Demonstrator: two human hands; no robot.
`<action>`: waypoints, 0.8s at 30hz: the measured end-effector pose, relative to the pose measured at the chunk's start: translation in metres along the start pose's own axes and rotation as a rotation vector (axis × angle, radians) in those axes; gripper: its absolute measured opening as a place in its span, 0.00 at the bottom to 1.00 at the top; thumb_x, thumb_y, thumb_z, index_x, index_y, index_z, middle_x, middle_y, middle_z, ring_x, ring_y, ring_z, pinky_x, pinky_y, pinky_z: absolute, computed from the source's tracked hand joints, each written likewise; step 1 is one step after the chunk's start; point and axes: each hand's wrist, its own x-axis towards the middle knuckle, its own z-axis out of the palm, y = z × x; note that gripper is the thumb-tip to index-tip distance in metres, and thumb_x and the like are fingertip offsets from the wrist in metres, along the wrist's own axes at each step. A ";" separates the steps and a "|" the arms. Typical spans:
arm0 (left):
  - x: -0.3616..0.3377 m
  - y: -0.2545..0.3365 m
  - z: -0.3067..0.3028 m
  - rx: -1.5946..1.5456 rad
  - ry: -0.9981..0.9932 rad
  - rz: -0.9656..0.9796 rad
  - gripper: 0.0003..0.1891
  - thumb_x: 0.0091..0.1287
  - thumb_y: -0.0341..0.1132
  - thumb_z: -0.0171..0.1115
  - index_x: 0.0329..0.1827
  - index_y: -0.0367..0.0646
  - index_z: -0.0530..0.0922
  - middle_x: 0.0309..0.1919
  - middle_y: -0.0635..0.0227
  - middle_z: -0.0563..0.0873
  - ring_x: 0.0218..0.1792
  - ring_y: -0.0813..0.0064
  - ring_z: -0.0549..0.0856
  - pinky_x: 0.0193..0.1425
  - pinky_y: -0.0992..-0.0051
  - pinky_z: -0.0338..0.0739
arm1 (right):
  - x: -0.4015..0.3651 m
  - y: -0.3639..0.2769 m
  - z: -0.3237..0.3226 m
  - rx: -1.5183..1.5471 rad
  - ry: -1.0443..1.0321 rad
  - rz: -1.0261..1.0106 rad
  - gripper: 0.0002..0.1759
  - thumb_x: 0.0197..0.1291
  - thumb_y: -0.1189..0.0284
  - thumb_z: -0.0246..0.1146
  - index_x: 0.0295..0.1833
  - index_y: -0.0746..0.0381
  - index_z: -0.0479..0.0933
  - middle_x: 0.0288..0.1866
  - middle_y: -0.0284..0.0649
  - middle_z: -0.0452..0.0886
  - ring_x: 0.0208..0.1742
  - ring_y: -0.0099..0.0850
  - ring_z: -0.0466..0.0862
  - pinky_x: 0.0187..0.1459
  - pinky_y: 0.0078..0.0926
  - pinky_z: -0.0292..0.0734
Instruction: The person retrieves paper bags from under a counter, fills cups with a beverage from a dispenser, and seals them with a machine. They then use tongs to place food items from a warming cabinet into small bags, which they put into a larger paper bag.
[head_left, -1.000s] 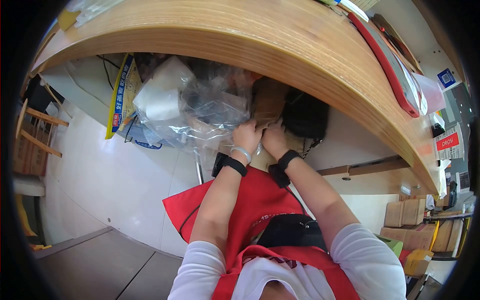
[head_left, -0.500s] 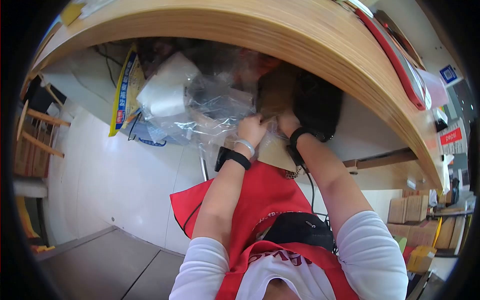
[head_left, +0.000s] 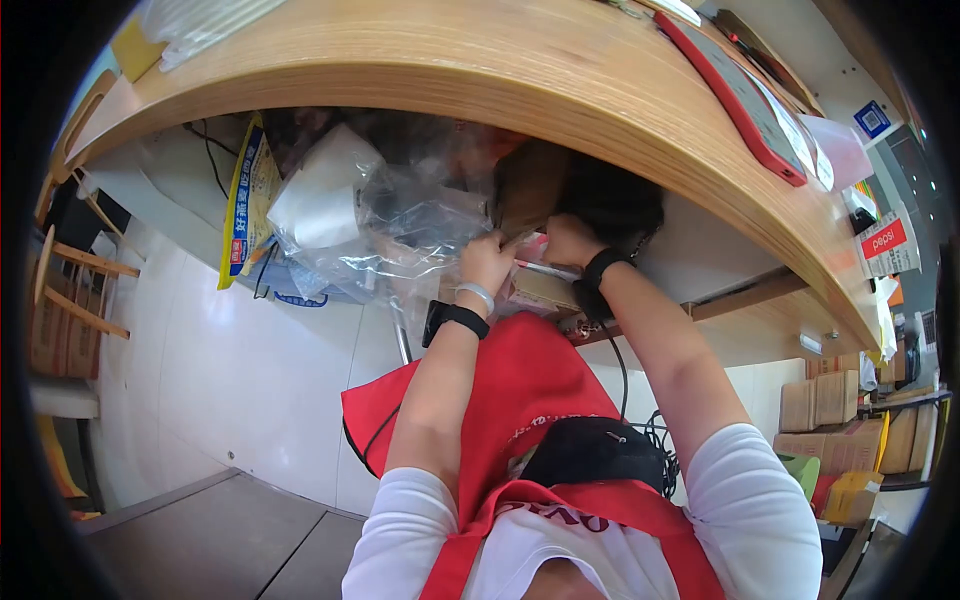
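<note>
The left hand (head_left: 487, 258) and the right hand (head_left: 572, 240) are close together under the overhang. Both are curled shut on a flat packet (head_left: 535, 262) with pink and red print, the left pinching its near end and the right closed over the far end. The fingertips are partly hidden, so I cannot tell how deep each grip goes.

The packet sits at the mouth of the shelf (head_left: 700, 305) below the wooden surface (head_left: 600, 90), just above a brown carton (head_left: 545, 290) and in front of an upright piece of cardboard (head_left: 525, 185). Its long axis runs from one hand to the other, across the view and dipping a little toward the right hand. Its broad face is turned up toward the camera.

It looks thin and light, probably bendy with a slick wrapper, so it should buckle if held by one corner. Holding the two short ends, as now, seems the safest grip.

Just left of the hands is a heap of clear plastic bags (head_left: 400, 225), one with a white roll (head_left: 320, 200) inside. Beyond them stands a yellow and blue pack (head_left: 245, 195). A black bag (head_left: 612, 205) is tucked behind the right hand. A red apron (head_left: 520, 385) hangs below the wrists, and a red-edged board (head_left: 740, 95) lies on top of the surface.
</note>
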 end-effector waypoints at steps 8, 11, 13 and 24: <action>0.002 0.002 -0.004 0.065 -0.042 -0.011 0.11 0.49 0.40 0.59 0.26 0.40 0.78 0.24 0.52 0.80 0.29 0.53 0.80 0.34 0.61 0.73 | -0.018 -0.020 0.041 0.178 0.415 0.152 0.25 0.33 0.73 0.64 0.42 0.70 0.69 0.31 0.54 0.77 0.33 0.45 0.79 0.36 0.37 0.75; 0.001 0.004 -0.008 0.009 -0.038 0.010 0.11 0.49 0.39 0.59 0.26 0.40 0.78 0.25 0.52 0.80 0.30 0.53 0.79 0.35 0.61 0.73 | -0.028 -0.029 0.046 0.079 0.551 0.098 0.23 0.38 0.73 0.62 0.44 0.68 0.65 0.31 0.51 0.77 0.33 0.43 0.79 0.35 0.37 0.75; 0.002 0.003 -0.008 0.002 -0.038 0.013 0.11 0.49 0.39 0.59 0.26 0.40 0.77 0.25 0.52 0.80 0.30 0.53 0.79 0.35 0.61 0.73 | -0.027 -0.030 0.046 0.032 0.608 0.094 0.20 0.40 0.73 0.62 0.41 0.67 0.68 0.31 0.50 0.77 0.33 0.42 0.79 0.35 0.36 0.75; 0.006 0.000 -0.012 -0.005 -0.068 -0.026 0.11 0.51 0.41 0.59 0.26 0.40 0.78 0.23 0.51 0.79 0.29 0.52 0.79 0.33 0.61 0.72 | -0.050 -0.017 0.032 0.150 0.637 0.104 0.12 0.40 0.66 0.62 0.30 0.61 0.73 0.26 0.47 0.77 0.28 0.44 0.78 0.30 0.38 0.74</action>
